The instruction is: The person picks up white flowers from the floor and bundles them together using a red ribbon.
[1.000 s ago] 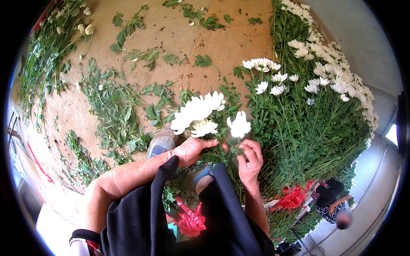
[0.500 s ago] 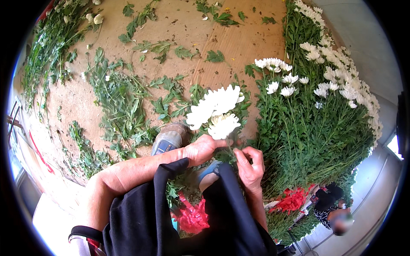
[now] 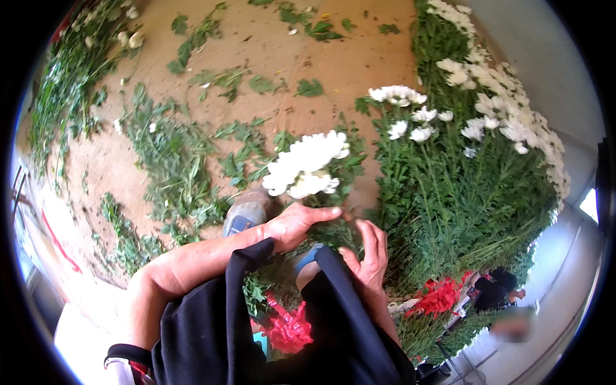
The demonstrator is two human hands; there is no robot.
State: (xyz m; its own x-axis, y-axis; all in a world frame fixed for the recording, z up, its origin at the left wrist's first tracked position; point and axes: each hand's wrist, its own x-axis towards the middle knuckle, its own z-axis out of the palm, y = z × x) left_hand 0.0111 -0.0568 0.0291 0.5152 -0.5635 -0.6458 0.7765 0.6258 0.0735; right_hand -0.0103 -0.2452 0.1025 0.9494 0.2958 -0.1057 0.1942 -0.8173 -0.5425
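Observation:
White chrysanthemums (image 3: 307,165) stand bunched just above my left hand (image 3: 292,226), their large blooms facing up. That hand is closed round their stems, its thumb stretched out to the right across them; the stems below are mostly hidden. My right hand (image 3: 369,260) is close by on the right, lower down, with thumb and forefinger apart and nothing plainly between them. Dark green leaves show between the two hands, over my lap. Beneath the blooms is the toe of a shoe (image 3: 249,210).
A large pile of white chrysanthemums (image 3: 449,192) lies along the right. Loose leaves and stems (image 3: 170,157) litter the brown floor (image 3: 256,48). More cut stalks (image 3: 67,96) lie at far left. Red ribbon (image 3: 289,327) sits between my knees, another red bundle (image 3: 439,296) near a person (image 3: 497,289) at lower right.
My right hand has come away from the stems and moved down, thumb and forefinger parting. The blooms have shifted slightly left with my left hand, whose thumb is now stretched out.

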